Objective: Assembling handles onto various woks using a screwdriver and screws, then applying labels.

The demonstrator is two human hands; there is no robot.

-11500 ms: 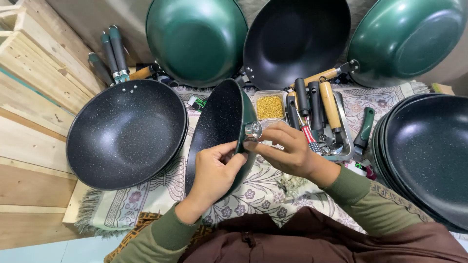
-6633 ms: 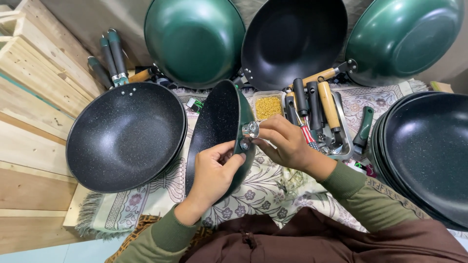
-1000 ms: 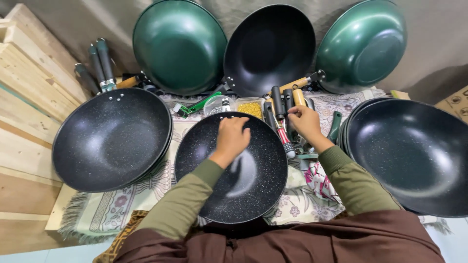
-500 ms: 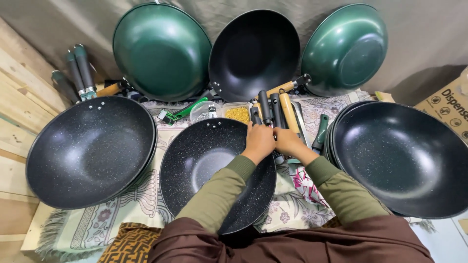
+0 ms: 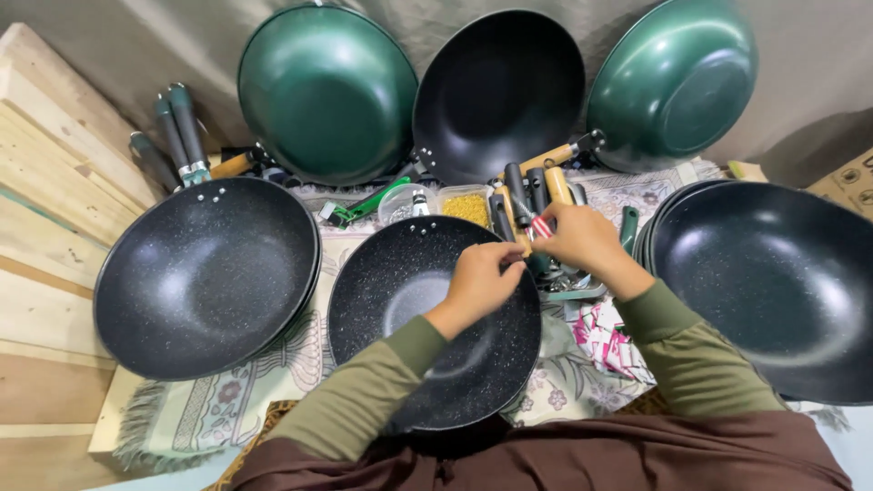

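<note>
both hands meet at far rim of centre wok

you look down at a black speckled wok (image 5: 414, 309) lying flat on a patterned cloth (image 5: 273, 382) right in front of you. your left hand (image 5: 482, 277) is over the wok's far right rim, fingers curled in narrow, fingertips pinched toward something small at the rim; what it grips is too small to tell. your right hand (image 5: 582, 238) sits just beside it, a bit further out, fingers bent around a thin tool with a red-striped grip (image 5: 536, 225); looks like a screwdriver, can't be sure. the two hands are almost touching above the rim. both sleeves are olive green.

around it: a second black wok (image 5: 205, 277) just left of the centre one, rims near or overlapping, three rivets visible on its far wall. a stack of black woks (image 5: 773, 282) on your right. three more lean against the grey backdrop: green wok (image 5: 327, 91) on the left, black wok (image 5: 500, 91) in the middle, green wok (image 5: 673, 82) on the right. between the leaning pans and your hands lies a tray of loose handles (image 5: 523, 195), dark and wood-coloured, plus a small clear tub of yellow bits (image 5: 466, 207) and a round clear tub (image 5: 400, 202) next to it. more dark handles (image 5: 173, 132) stand by the wooden planks (image 5: 55, 182) far left.
</note>
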